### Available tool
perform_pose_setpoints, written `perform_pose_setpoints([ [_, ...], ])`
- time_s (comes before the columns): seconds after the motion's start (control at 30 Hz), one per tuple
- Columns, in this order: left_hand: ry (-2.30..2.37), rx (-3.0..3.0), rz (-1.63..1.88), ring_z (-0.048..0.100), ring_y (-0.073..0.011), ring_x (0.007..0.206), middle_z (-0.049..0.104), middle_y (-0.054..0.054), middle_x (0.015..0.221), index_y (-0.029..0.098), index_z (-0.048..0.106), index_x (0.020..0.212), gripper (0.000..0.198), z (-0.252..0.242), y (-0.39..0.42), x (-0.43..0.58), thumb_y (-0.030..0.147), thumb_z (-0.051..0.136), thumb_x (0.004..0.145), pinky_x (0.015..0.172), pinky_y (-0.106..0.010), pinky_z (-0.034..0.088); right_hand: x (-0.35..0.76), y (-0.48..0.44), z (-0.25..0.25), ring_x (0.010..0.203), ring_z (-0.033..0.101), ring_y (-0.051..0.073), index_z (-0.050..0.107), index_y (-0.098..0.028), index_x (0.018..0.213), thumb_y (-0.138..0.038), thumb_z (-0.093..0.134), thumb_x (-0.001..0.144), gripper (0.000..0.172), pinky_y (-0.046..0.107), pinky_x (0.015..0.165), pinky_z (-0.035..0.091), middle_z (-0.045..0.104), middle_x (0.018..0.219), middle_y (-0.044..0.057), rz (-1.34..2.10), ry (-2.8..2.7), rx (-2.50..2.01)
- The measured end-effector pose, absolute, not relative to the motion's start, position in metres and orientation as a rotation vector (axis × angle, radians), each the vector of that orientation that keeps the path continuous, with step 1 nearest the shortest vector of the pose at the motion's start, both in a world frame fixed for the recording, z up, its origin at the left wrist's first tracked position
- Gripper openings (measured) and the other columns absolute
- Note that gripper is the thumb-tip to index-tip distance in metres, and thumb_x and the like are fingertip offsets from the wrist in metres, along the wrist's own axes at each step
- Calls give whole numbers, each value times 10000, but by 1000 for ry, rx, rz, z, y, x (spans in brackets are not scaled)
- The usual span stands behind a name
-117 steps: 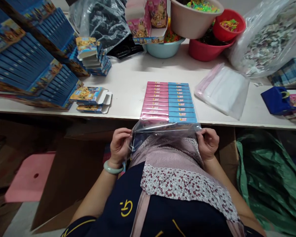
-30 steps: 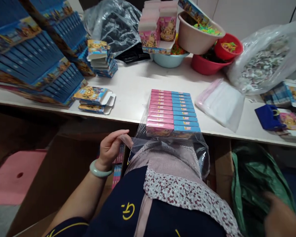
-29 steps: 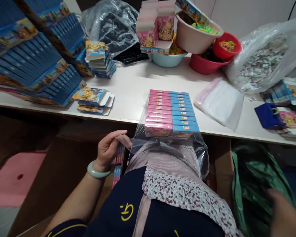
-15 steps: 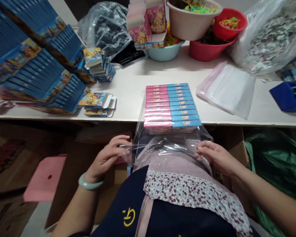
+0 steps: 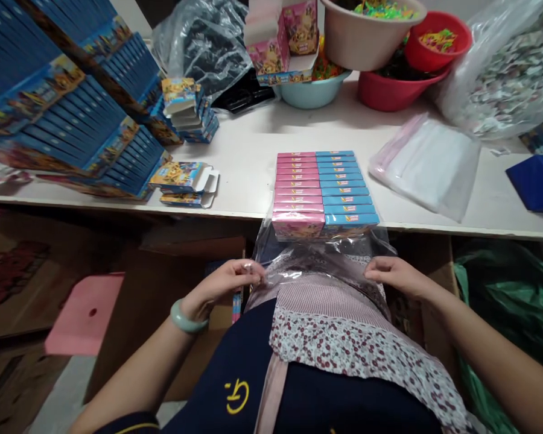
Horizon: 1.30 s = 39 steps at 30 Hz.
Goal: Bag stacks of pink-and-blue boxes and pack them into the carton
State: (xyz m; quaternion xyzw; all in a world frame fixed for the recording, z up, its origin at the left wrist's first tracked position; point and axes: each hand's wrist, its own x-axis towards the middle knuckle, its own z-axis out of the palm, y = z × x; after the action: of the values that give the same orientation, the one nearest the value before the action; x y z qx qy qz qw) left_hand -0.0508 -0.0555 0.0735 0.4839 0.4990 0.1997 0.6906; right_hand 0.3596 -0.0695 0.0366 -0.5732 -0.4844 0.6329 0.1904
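Two rows of small boxes, pink boxes (image 5: 297, 191) on the left and blue boxes (image 5: 347, 191) on the right, lie inside a clear plastic bag (image 5: 308, 259) at the table's front edge. The bag's near end hangs over the edge toward my apron. My left hand (image 5: 239, 275) pinches the left corner of that end, thumb against fingers. On the opposite side my right hand (image 5: 389, 274) grips the bag's right corner between thumb and fingers. The film between both hands is slack and shiny.
Stacks of blue boxes (image 5: 72, 114) stand at the left, near loose open cartons (image 5: 183, 178). A pile of clear bags (image 5: 428, 166) lies right, beside a blue holder (image 5: 534, 182). Basins (image 5: 314, 93) and a sack of scraps (image 5: 507, 90) fill the back. A pink stool (image 5: 84, 313) is below left.
My left hand has moved right and its spread fingers have closed on the bag's corner. My right hand stays about where it was. The view has shifted slightly.
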Motion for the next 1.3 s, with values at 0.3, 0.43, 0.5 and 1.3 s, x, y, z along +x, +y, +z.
perform_pose_setpoints([
  [0.3, 988, 1669, 617, 645, -269, 961, 695, -106, 816, 183, 740, 684, 236, -2, 9, -50, 409, 740, 752, 910, -382, 485, 360, -21, -8, 998, 611, 259, 651, -192, 579, -592, 804, 587, 429, 422, 982, 431, 697, 973, 73, 1549, -1397, -1421],
  [0.43, 914, 1393, 670, 616, -342, 1111, 721, -117, 834, 179, 701, 582, 213, 2, 8, -42, 356, 741, 694, 984, -441, 456, 346, -26, -14, 913, 653, 247, 609, -199, 538, -473, 829, 556, 352, 423, 912, 495, 723, 925, 55, 1565, -1056, -1236],
  [0.5, 837, 1195, 792, 641, -332, 1077, 731, -119, 968, 170, 679, 557, 166, 14, 2, -33, 294, 724, 658, 972, -443, 480, 337, -28, -3, 880, 670, 237, 543, -205, 476, -384, 822, 555, 341, 406, 886, 518, 725, 865, 33, 1530, -901, -1082],
  [1.3, 671, 893, 1555, 628, -229, 1111, 672, -6, 956, 188, 516, 542, 186, 104, 97, 37, 218, 616, 696, 1119, -469, 415, 348, 102, 94, 1006, 704, 291, 408, -220, 607, -367, 753, 651, 377, 552, 941, 510, 772, 941, 46, 1782, -826, -743],
])
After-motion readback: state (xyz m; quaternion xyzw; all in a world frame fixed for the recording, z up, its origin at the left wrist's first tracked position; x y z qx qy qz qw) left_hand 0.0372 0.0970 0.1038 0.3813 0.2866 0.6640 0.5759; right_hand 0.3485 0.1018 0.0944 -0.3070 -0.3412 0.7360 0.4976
